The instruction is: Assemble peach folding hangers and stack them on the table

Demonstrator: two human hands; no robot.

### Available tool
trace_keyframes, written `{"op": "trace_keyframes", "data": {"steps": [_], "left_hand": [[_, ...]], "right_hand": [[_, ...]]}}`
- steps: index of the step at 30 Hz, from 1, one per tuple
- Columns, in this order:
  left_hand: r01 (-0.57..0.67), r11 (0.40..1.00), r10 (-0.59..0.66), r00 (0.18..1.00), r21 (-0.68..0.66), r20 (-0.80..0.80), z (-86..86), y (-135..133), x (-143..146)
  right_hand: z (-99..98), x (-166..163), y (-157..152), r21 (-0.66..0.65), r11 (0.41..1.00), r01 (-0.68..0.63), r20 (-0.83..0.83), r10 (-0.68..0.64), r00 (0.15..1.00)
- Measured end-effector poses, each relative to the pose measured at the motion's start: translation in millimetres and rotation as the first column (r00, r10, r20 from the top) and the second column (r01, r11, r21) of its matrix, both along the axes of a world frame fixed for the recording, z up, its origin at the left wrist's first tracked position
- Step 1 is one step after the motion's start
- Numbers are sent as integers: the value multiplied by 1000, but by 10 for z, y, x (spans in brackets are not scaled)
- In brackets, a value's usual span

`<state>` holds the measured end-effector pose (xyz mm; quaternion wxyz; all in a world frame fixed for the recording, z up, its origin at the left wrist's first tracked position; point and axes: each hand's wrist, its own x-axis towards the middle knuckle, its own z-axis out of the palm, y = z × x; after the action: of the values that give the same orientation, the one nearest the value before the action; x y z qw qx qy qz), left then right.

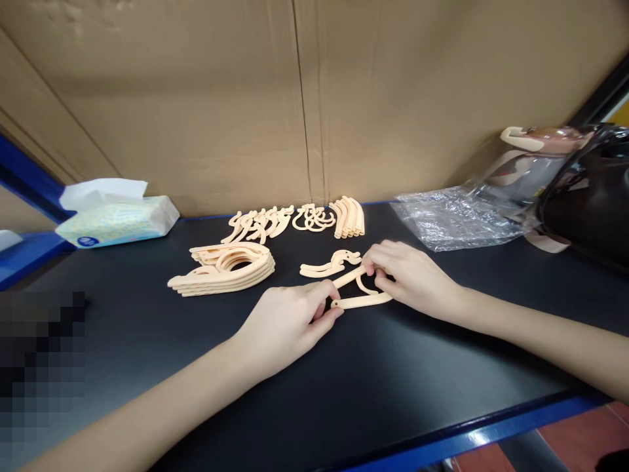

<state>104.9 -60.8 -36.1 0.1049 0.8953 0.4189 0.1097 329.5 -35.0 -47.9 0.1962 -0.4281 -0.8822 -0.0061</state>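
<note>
The dark counter (393,380) has a blue front edge (472,439), and a wide stretch of its surface lies between this edge and the two hands. At the back a cardboard wall (196,98) limits the room; near it stand a tissue pack (118,219) on the left and a clear plastic bag (457,213) on the right. The cream-coloured piece (366,301) is composed of two slim strips, with a curved part between them and a small dark dot at its left end. It is in front of two loose cream parts (331,264) and to the right of a neat stack (226,278). The left hand (292,321) has its fingers closed on the left end of the piece, while the fingers of the right hand (413,275) grasp its right side, partly hiding it.
</note>
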Motion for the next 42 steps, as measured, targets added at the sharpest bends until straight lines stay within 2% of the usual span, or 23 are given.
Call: {"op": "trace_keyframes", "data": {"steps": [8,17,22,25,28,30,36,42], "left_hand": [[51,997,-52,998,51,19,-41,13,-20],[68,996,-69,997,49,27,-46,9,-24],[66,994,-69,997,86,37,-27,-8,-29],[3,975,-17,998,222,65,-11,7,-37],[-35,933,23,999,358,39,-10,62,-60],[-36,916,36,999,400,9,-24,110,-81],[-25,923,45,998,385,-42,-69,196,-99],[-20,931,42,998,364,-51,-36,167,-66]], "right_hand": [[30,47,24,-19,1000,1,47,-1,999],[45,66,37,-7,1000,22,84,-21,996],[76,62,7,82,996,46,111,-55,992],[126,34,-62,145,989,-42,129,23,991],[167,-5,-152,145,971,-190,185,162,969],[173,-25,-204,119,964,-237,215,208,954],[129,-30,-248,47,965,-258,265,237,935],[121,-39,-236,170,945,-280,353,207,912]]}}
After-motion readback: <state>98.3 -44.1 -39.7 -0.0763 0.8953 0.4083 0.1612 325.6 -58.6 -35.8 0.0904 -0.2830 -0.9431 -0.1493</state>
